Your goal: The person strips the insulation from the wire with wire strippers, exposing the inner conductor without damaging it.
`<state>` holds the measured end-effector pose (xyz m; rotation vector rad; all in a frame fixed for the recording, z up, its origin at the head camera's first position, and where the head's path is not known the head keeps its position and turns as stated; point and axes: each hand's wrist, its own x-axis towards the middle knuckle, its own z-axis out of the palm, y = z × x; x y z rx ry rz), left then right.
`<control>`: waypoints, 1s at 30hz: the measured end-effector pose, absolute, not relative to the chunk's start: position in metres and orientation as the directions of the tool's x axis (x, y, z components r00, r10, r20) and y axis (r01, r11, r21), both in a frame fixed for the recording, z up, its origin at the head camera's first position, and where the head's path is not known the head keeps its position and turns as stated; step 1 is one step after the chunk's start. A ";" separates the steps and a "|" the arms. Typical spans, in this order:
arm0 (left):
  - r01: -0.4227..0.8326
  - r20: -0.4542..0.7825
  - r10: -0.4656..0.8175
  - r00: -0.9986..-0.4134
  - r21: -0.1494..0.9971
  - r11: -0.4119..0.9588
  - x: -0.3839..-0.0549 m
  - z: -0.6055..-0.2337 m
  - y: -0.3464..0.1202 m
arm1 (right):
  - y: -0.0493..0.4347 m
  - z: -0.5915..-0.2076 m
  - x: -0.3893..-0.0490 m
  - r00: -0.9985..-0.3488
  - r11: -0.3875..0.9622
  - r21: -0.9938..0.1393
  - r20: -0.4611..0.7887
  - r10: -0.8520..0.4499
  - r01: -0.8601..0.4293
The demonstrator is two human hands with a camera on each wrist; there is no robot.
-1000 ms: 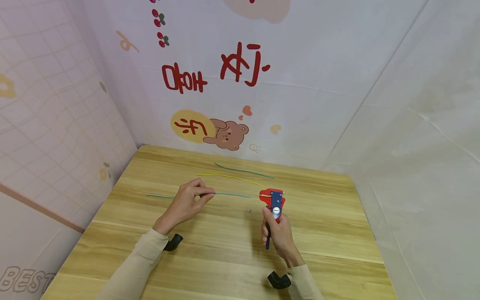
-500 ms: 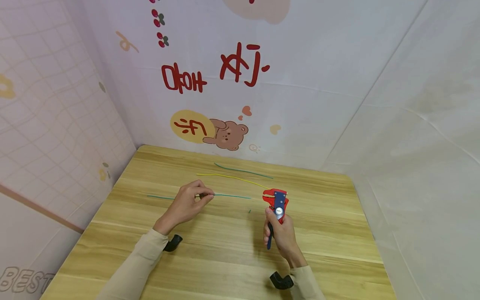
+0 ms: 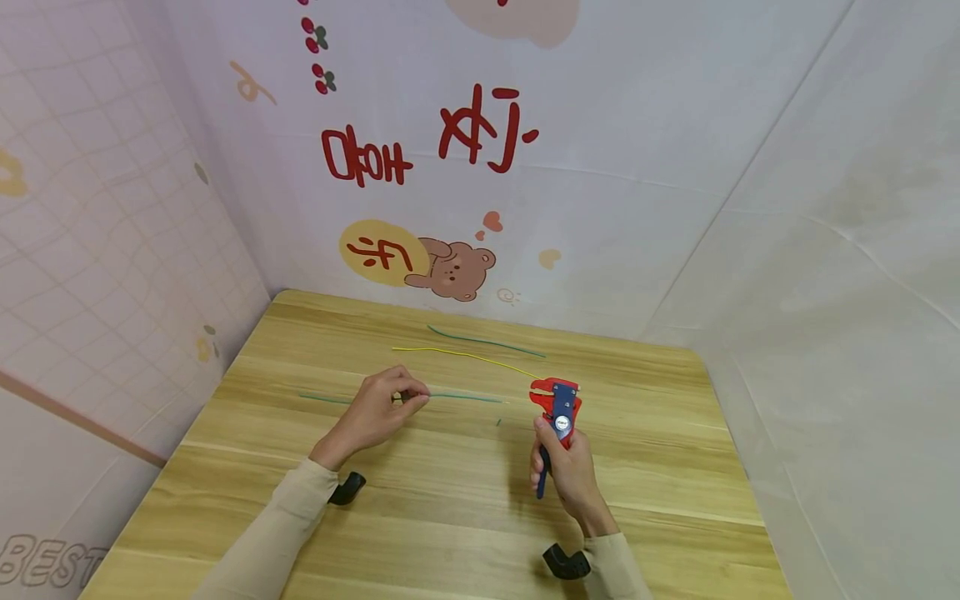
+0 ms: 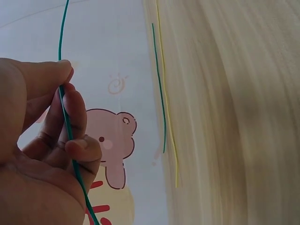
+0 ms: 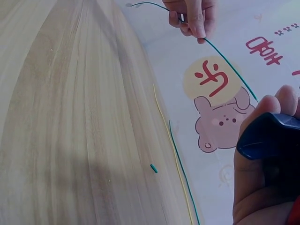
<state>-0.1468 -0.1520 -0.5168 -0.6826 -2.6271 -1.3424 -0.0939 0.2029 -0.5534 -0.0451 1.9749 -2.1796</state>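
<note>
My left hand (image 3: 378,412) pinches a green wire (image 4: 65,110) between thumb and forefinger. The wire runs across the palm to the left, and its other end points right, with a pale bare tip, toward the tool. In my right hand (image 3: 570,467) I grip a red and blue wire stripper (image 3: 561,404) by its handles, its red jaws facing left, a short gap from the wire's tip. The right wrist view shows the blue handle (image 5: 267,133) close up under curled fingers; the stripper's head is mostly hidden there.
A yellow wire (image 3: 465,354) and a second green wire (image 3: 487,340) lie toward the back of the wooden table (image 3: 420,517). A tiny green offcut (image 5: 153,168) rests between the hands. A printed wall cloth (image 3: 600,167) stands behind the table.
The stripper in my right hand has moved slightly right, away from the green wire's end. The wire in my left hand has dipped a little, and its pale tip now shows.
</note>
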 end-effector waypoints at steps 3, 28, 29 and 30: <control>0.429 0.285 0.338 -0.897 0.745 0.511 -0.148 -0.521 -0.152 | 0.204 -0.553 -0.094 -0.980 -0.095 -0.987 -0.112 -0.163 0.129; 0.395 0.231 0.354 -0.906 0.761 0.515 -0.144 -0.551 -0.148 | 0.208 -0.553 -0.093 -0.980 -0.109 -0.989 -0.075 -0.183 0.096; 0.394 0.228 0.357 -0.906 0.761 0.516 -0.144 -0.552 -0.148 | 0.207 -0.553 -0.093 -0.980 -0.109 -0.990 -0.074 -0.184 0.095; 0.394 0.225 0.359 -0.906 0.760 0.517 -0.144 -0.553 -0.148 | 0.207 -0.553 -0.093 -0.980 -0.108 -0.990 -0.073 -0.186 0.094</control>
